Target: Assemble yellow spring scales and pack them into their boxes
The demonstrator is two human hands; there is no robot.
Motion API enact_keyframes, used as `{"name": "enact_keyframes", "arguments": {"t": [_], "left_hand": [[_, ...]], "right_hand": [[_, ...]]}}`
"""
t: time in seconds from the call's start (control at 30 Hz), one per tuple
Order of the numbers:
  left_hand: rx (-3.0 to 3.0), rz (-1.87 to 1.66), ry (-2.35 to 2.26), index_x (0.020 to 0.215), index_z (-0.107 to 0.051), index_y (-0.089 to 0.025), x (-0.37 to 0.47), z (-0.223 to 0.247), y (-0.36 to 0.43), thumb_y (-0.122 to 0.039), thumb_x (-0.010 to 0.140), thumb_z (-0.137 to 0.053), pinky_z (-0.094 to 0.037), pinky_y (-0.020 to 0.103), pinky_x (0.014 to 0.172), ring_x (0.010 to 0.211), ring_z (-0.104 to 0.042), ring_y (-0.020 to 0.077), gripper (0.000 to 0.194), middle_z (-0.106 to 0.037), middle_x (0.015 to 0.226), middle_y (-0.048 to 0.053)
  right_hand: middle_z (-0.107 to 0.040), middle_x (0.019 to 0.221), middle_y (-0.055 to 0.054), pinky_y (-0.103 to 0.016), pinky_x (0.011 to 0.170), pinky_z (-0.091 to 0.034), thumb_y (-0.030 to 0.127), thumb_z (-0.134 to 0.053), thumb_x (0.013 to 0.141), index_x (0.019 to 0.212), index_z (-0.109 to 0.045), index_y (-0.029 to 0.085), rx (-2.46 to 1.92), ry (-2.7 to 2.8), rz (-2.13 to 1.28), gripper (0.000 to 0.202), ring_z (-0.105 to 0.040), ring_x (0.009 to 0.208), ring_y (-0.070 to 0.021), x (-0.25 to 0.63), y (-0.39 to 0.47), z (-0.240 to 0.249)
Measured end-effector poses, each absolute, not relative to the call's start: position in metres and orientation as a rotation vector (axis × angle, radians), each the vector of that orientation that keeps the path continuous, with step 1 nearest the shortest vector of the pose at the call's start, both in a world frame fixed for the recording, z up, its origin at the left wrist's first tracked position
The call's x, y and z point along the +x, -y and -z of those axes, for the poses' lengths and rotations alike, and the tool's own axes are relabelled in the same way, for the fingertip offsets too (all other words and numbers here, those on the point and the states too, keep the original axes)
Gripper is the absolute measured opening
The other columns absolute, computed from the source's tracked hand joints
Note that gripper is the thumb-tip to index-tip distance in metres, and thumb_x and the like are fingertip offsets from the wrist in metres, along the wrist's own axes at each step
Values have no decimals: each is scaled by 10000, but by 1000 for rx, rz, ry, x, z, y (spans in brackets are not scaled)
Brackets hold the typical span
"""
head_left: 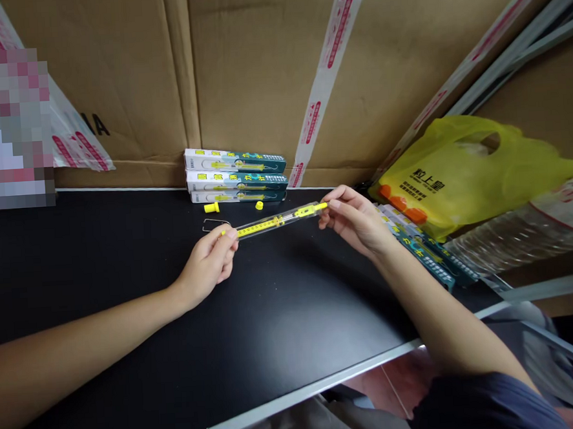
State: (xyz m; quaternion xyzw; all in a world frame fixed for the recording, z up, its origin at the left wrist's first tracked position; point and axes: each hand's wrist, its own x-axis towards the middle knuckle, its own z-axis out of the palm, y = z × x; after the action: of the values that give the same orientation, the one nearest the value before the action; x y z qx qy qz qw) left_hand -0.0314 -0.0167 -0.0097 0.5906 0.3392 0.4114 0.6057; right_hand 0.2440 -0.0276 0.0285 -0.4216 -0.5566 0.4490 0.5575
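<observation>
Left hand (206, 261) fingers pinch the clear plastic tube with yellow scale insert (260, 226) at its 9 o'clock end; right hand (355, 223) fingers pinch the slim yellow plastic tip (323, 206) at 3 o'clock. Tube's above the black tabletop (269, 325), slightly tilted. Best handling, judged: left steadies, right keeps tip in line with tube, light force, no bending. From tube: bent silver wire piece (211, 221) at 9, larger yellow plastic cap (211, 208) at 10, teal-and-white cardboard boxes (238, 178) at 11.
</observation>
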Motion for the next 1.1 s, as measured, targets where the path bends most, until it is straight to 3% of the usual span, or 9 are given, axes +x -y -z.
{"name": "enact_keyframes", "arguments": {"t": [1.1], "left_hand": [[1369, -930, -779, 707, -421, -190, -31, 9, 17, -458, 902, -463, -232, 143, 328, 339, -258, 24, 334, -242, 500, -111]], "right_hand": [[-611, 707, 25, -267, 606, -565, 317, -743, 740, 807, -569, 210, -992, 1335, -1159, 215, -584, 618, -106, 236, 35, -32]]}}
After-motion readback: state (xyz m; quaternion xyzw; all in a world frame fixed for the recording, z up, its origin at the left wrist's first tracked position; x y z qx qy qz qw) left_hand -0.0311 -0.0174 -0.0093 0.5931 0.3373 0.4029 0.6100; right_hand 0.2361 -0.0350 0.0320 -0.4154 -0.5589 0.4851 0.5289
